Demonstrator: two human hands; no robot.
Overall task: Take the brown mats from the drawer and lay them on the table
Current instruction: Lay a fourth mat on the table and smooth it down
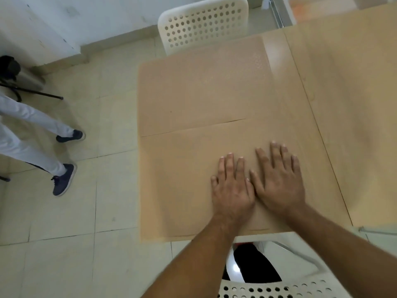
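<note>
- near mat (178, 186) lies flat on the front-left part of the table (343, 104). its near edge runs along the table's near edge, and its left edge along the table's left side, w/ floor (86, 211) just beyond.
- far mat (199, 89) lies flat just behind it, and the left edges of both line up.
- the long edges meet in a seam across the middle: closed at left, a thin dark slit toward the right.
- far mat's far edge sits close to the back of the far chair (204, 24). a shiny bare strip of table shows past its right edge.
- near mat's right edge blends into the wood, can't tell where it ends.
- right of both mats is wide bare tabletop, w/ a thin dark joint line running diagonally far to near, right of the hands.
- l hand (233, 190) is flat on the near mat, palm down, fingers straight & slightly spread, holding nothing.
- r hand (279, 181) is the same: palm down, fingers splayed, pressing the near mat, gripping nothing. the hands sit side by side, touching at the thumbs.
- mats are plain tan-brown, nearly the table's colour, thin, rectangular w/ rounded corners. a fine dotted texture shows at the far mat's far-right corner.
- near chair (279, 289), white w/ holes, sits below the table's near edge.
- left, well apart from the table, are a person's legs in pale trousers w/ dark shoes (64, 179), and a black stand (32, 91) beyond.
</note>
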